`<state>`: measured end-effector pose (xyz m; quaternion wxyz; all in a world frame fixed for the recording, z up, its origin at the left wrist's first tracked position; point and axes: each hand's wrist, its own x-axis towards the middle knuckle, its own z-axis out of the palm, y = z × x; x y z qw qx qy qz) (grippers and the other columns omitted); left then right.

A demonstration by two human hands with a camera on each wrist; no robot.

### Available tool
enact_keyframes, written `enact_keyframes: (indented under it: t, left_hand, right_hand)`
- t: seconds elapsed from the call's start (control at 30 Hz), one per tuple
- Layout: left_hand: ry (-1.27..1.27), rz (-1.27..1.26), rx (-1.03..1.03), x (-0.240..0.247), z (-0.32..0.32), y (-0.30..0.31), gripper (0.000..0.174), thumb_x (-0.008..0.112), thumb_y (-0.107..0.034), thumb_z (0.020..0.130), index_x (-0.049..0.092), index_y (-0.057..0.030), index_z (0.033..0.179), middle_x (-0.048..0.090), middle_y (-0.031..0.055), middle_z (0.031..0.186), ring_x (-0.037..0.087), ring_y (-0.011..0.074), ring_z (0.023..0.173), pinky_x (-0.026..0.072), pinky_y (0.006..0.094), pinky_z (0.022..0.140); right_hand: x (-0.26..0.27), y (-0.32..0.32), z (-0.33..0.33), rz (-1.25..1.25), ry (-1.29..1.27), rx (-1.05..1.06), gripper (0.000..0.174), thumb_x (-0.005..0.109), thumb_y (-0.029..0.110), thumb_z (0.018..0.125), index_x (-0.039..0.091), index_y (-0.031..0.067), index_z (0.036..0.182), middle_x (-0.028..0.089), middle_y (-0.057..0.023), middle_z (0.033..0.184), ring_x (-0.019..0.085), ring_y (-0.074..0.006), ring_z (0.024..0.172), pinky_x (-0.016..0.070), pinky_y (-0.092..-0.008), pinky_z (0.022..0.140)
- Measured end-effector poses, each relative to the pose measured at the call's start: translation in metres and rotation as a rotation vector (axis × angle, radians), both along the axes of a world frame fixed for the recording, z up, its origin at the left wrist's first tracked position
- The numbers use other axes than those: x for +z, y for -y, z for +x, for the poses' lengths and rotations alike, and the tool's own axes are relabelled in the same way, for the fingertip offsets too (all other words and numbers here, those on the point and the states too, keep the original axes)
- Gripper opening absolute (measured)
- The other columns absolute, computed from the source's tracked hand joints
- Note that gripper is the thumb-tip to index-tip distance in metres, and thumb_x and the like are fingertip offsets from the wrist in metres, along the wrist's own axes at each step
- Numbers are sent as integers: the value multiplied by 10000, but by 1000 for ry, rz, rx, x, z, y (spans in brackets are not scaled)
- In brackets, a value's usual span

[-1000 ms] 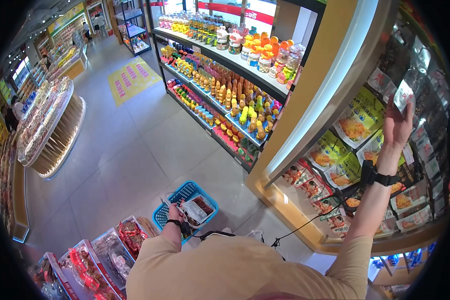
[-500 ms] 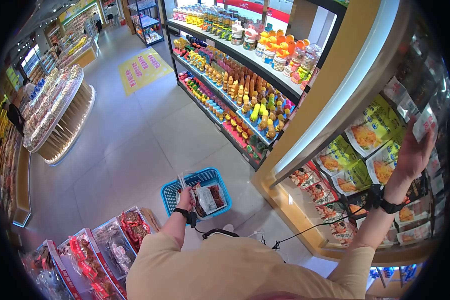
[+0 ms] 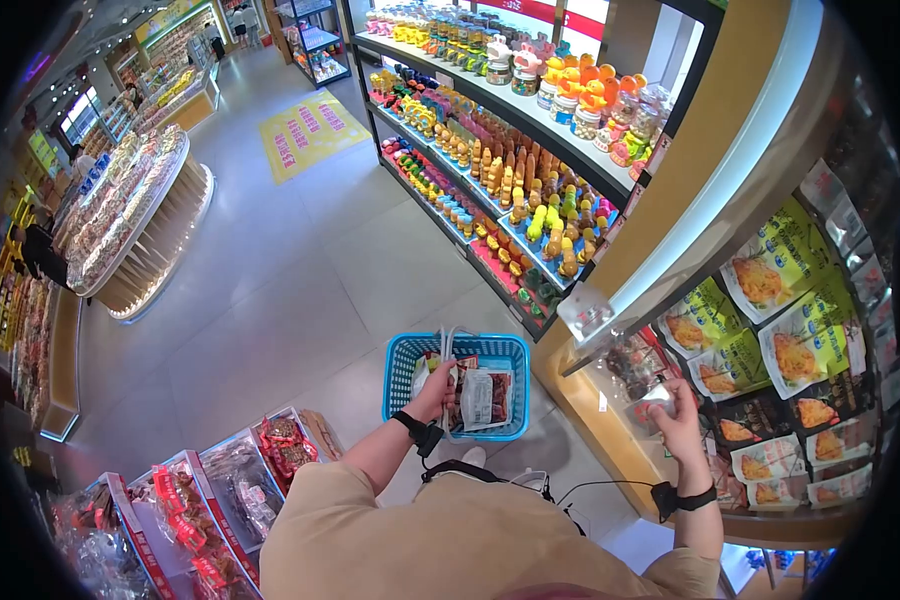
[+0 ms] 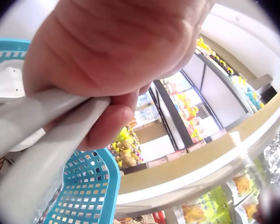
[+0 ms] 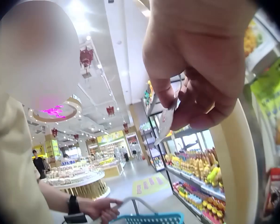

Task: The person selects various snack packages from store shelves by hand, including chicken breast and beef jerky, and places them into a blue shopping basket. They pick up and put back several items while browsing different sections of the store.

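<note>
My left hand grips the pale grey handles of a blue plastic basket, fingers curled round both bars. Inside the basket lie several packaged foods, among them a white and dark red packet. My right hand pinches a small shiny clear-and-white packet between thumb and fingers. It is in front of the right-hand display, to the right of the basket and apart from it. In the right wrist view the packet hangs edge-on below the fingertips.
Green food pouches fill the curved, wood-edged display on the right. Ahead stands a black rack of toys and jars. Bins of packaged snacks sit at lower left, a round display farther off. Tiled floor lies between.
My right hand has come down and left from the upper part of the display, bringing the packet nearer the basket. The basket, still held by my left hand, has shifted right in the view.
</note>
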<state>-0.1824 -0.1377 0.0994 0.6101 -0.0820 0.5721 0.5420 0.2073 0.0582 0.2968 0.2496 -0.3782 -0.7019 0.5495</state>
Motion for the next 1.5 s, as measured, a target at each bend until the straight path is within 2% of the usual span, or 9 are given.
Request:
enact_keyframes:
  t: [0.13,0.27,0.33,0.73,0.87,1.0,1.1,1.3,1.5]
  left_hand:
    - [44,18,-31,17,23,-18,507,539,-602,891,349,-203,642,236,-67,518,238,98,425,240,280,440]
    - [47,20,-67,38,44,-29,512,534,-608,894,354,-198,646,230,-74,518,232,96,415,236,276,432]
    - [12,9,-50,38,52,-35,495,518,-597,903,361,-189,670,214,-80,501,200,86,382,216,272,399]
    - [112,47,-123,41,70,-41,598,395,-723,892,378,-170,665,246,-72,506,208,72,401,217,253,410]
    - [98,3,-108,40,71,-39,601,386,-739,891,368,-189,651,251,-84,504,216,74,412,228,242,442]
    - [118,0,-112,39,71,-39,609,399,-749,881,376,-181,665,252,-84,502,208,78,400,229,247,423]
    - [114,-25,-122,37,73,-40,614,405,-755,876,375,-178,669,246,-84,499,209,81,399,228,250,416]
    - [110,-42,-120,36,68,-32,620,413,-764,868,386,-173,682,244,-82,496,207,81,392,221,248,415]
    - [111,-17,-165,43,80,-33,617,428,-755,871,390,-170,678,265,-86,496,221,79,389,229,250,414]
  right_hand:
    - [-93,6,-20,-323,197,162,345,648,29,867,496,54,1176,635,-65,979,595,-109,892,482,-266,780]
    - [-175,10,-41,-392,164,223,375,650,88,886,529,66,1240,645,-85,1049,608,-157,984,487,-316,857]
    - [-176,12,-52,-298,177,293,378,661,108,889,543,66,1245,647,-82,1075,607,-160,1010,486,-322,872]
    - [-141,10,-36,-500,177,206,314,618,109,928,573,63,1235,661,-51,1052,635,-136,947,507,-286,830]
    - [-152,5,-42,-210,133,160,306,603,115,937,558,56,1233,656,-59,1022,636,-141,920,510,-304,804]
    - [-143,-1,-69,33,418,279,274,571,143,935,566,94,1205,691,-71,906,663,-220,815,519,-344,735]
    - [-150,-1,-97,380,430,264,225,546,135,920,593,111,1139,688,-74,859,654,-284,804,526,-377,723]
    - [-138,-6,-107,926,407,374,304,603,135,824,602,153,1128,667,-43,934,643,-263,855,526,-387,725]
    - [-193,-7,-119,1069,616,651,280,566,156,832,576,170,1111,641,-51,952,643,-254,887,512,-373,717]
